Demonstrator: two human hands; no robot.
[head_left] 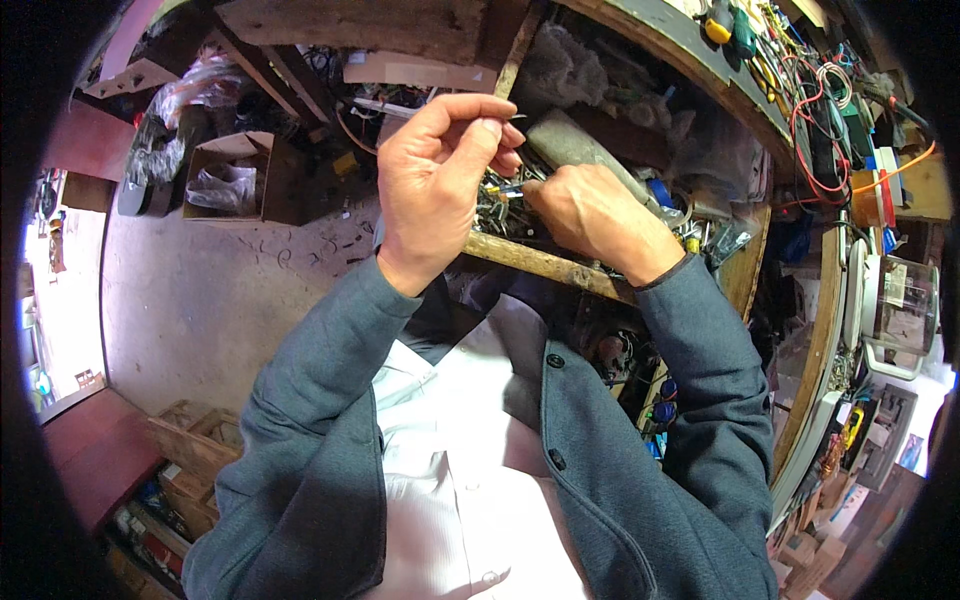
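Observation:
My left hand (pixel 435 185) is raised over an open wooden drawer, thumb and forefinger pinched on a tiny thin dark piece (pixel 518 117) too small to name. Lower and to the right, my right hand (pixel 600 215) reaches over the drawer's front board (pixel 550 265) with its fingers curled. Its fingertips are mostly hidden, and a small metallic piece (pixel 508 189) shows beside them; whether they grip it is unclear. Loose small metal parts (pixel 492 215) fill the drawer around them. Behind my right hand lies a greyish rounded, elongated object (pixel 585 150).
A cardboard box (pixel 235 185) with clear plastic inside stands on the floor at left. Yellow-handled (pixel 718 22) and green-handled (pixel 743 35) tools and red wires (pixel 805 135) crowd the upper-right bench. A clear-covered container (pixel 903 305) sits far right, a wooden crate (pixel 200 430) lower left.

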